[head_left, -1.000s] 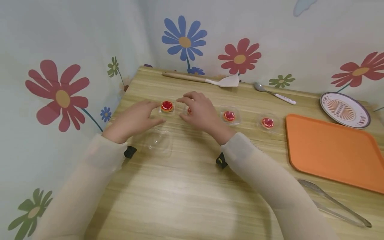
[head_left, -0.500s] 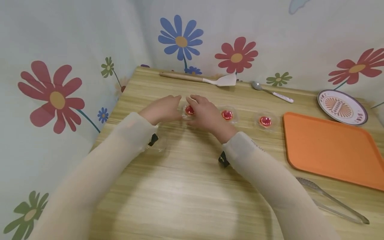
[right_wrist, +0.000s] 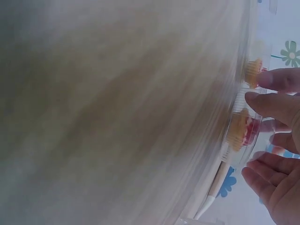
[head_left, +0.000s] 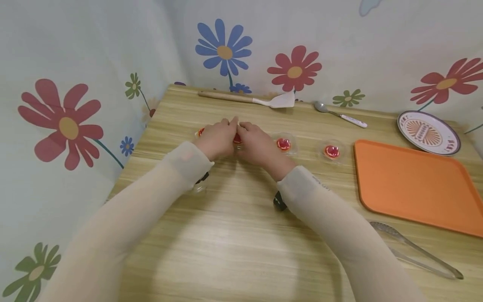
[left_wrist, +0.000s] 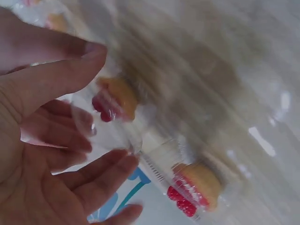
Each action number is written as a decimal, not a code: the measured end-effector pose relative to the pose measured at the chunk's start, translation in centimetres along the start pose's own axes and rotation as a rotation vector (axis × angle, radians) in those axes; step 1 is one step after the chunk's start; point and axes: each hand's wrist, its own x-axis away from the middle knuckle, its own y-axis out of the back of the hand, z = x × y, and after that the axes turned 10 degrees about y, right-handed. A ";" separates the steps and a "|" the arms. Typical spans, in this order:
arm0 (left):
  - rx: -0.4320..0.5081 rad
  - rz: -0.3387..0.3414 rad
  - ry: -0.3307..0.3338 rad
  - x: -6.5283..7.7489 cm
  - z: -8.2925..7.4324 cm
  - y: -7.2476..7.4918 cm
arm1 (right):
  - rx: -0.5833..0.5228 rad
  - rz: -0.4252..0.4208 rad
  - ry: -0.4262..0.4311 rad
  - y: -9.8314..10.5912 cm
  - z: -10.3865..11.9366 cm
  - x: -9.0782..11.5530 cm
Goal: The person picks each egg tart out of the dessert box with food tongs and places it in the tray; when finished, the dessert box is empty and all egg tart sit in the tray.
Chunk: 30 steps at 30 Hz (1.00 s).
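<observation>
In the head view my left hand [head_left: 219, 139] and right hand [head_left: 256, 144] meet around a clear plastic box with a red-topped tart [head_left: 237, 139] in it. The left wrist view shows my left thumb and fingers on two sides of the clear plastic box [left_wrist: 84, 110], fingertips against its edge. From the right wrist my right thumb and fingers [right_wrist: 265, 176] hold the same box from its other side; its tart [right_wrist: 239, 131] shows between them. Another tart [head_left: 201, 131] stands left of it, mostly hidden by my left hand. Whether the lid is raised cannot be told.
Two more boxed tarts, one near [head_left: 284, 144] and one farther right [head_left: 332, 152], continue the row. Spatula [head_left: 245, 98], spoon [head_left: 339, 114] and plate [head_left: 428, 132] lie along the back. An orange tray [head_left: 415, 184] and metal tongs [head_left: 416, 251] are right; a clear lid [head_left: 199, 188] lies under my left forearm.
My left hand has moved right from the leftmost tart to the second box and now meets my right hand there. The right hand has drawn closer around that box.
</observation>
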 end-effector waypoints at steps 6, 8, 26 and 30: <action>0.012 -0.031 0.002 -0.4 0.1 -0.6 | 0.013 -0.011 0.005 -0.1 0.0 -0.3; 0.003 -0.037 0.000 -0.6 0.1 -0.7 | 0.020 -0.010 0.004 0.0 0.0 -0.3; -0.099 -0.146 -0.054 -1.5 0.3 -1.6 | 0.110 0.079 0.033 0.7 0.0 -0.3; -0.115 -0.170 -0.083 -1.8 0.4 -1.8 | 0.154 0.108 0.062 0.9 -0.2 -0.2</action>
